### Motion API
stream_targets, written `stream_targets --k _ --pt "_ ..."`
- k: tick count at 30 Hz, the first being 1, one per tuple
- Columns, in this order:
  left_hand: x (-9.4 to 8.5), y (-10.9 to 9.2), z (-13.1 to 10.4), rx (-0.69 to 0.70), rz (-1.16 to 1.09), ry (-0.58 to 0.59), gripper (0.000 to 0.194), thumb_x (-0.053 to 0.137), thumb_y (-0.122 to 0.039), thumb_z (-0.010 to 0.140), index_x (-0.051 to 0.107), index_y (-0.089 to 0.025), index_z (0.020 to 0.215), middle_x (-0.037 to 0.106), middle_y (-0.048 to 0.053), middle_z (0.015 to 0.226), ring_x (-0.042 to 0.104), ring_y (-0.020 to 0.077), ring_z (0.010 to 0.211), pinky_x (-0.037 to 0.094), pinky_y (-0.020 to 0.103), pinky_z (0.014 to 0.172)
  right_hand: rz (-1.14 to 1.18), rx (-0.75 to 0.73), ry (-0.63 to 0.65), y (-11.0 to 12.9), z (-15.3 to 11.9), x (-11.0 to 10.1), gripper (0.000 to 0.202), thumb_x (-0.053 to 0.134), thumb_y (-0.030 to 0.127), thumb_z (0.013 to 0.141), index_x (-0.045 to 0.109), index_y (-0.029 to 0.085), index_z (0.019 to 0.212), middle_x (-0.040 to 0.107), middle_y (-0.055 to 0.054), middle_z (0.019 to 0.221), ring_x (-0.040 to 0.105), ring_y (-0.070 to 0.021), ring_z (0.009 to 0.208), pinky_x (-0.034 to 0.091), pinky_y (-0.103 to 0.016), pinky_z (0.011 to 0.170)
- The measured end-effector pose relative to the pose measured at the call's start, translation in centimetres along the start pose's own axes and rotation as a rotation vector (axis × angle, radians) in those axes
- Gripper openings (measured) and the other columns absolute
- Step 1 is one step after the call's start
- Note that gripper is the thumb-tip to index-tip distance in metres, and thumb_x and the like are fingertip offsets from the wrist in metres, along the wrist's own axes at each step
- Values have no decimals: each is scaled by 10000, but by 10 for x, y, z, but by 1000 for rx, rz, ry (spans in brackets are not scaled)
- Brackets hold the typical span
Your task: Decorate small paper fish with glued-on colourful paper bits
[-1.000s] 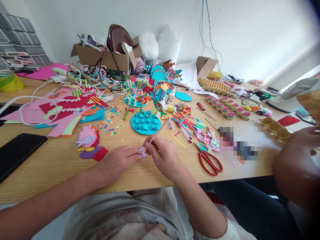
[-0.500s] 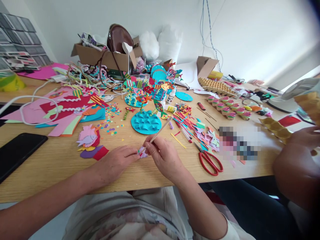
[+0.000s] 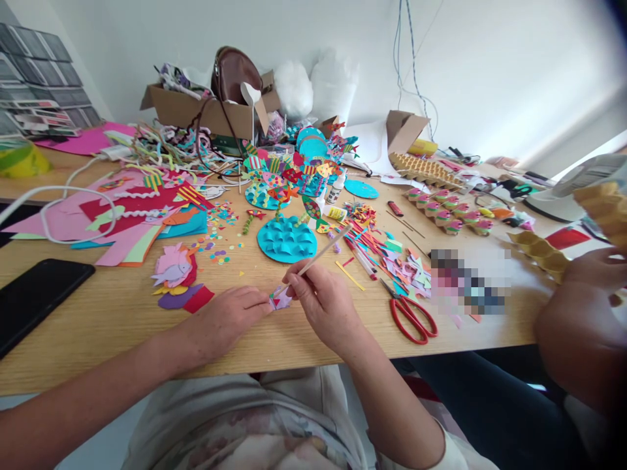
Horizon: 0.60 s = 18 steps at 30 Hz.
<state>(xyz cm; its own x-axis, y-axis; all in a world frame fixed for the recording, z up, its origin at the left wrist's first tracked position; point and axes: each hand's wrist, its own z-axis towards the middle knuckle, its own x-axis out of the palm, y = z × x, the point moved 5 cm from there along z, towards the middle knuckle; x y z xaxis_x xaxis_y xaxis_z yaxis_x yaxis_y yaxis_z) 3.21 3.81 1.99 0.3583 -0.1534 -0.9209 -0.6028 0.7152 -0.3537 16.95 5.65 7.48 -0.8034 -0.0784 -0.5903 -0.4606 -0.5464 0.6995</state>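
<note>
A small lilac paper cutout (image 3: 280, 301) with green and red bits on it lies flat on the table at my front. My left hand (image 3: 225, 320) rests low, its fingers pressed together and their tips holding down the cutout's left edge; the thumb is hidden. My right hand (image 3: 321, 303) pinches a thin wooden stick (image 3: 327, 247), slanted with its lower end at the cutout. Left of them lies a stack of paper fish shapes (image 3: 172, 269) over purple and red pieces (image 3: 189, 299). Behind stands a round turquoise base (image 3: 287, 240) with curled paper scales.
Red-handled scissors (image 3: 414, 316) and paper strips and scraps (image 3: 406, 267) lie to the right. A phone (image 3: 44, 300) is at the left. A glue bottle (image 3: 336, 189) stands among paper fish decorations. At far right another person's hand (image 3: 595, 274) is beside an egg carton (image 3: 539, 253).
My right hand and the stick have shifted slightly to the right, showing more of the lilac cutout. My left hand stays almost where it was.
</note>
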Motion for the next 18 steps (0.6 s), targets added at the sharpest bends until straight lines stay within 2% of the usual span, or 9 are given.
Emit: stream_targets --k 6,11,18 --pt "-1 -2 0 21 21 -14 363 264 -131 885 585 -183 1044 613 57 1052 522 181 1001 407 337 888 1 20 39 -2 -1 3 133 414 184 869 498 189 767 591 0 639 561 -120 595 410 -222 562" --pt "-1 -3 -1 33 52 -31 343 279 -119 895 580 -180 1049 605 56 1062 527 170 991 402 304 880 0 -2 -10 -1 0 -1 132 414 187 874 504 185 777 587 1 643 564 -119 599 410 -220 571" --pt "-2 -6 0 46 127 -14 358 260 -95 898 582 -154 1044 612 72 1046 538 183 960 414 309 851 -26 -18 -4 -4 5 5 134 406 172 871 496 186 773 592 -5 656 565 -123 611 408 -221 582"
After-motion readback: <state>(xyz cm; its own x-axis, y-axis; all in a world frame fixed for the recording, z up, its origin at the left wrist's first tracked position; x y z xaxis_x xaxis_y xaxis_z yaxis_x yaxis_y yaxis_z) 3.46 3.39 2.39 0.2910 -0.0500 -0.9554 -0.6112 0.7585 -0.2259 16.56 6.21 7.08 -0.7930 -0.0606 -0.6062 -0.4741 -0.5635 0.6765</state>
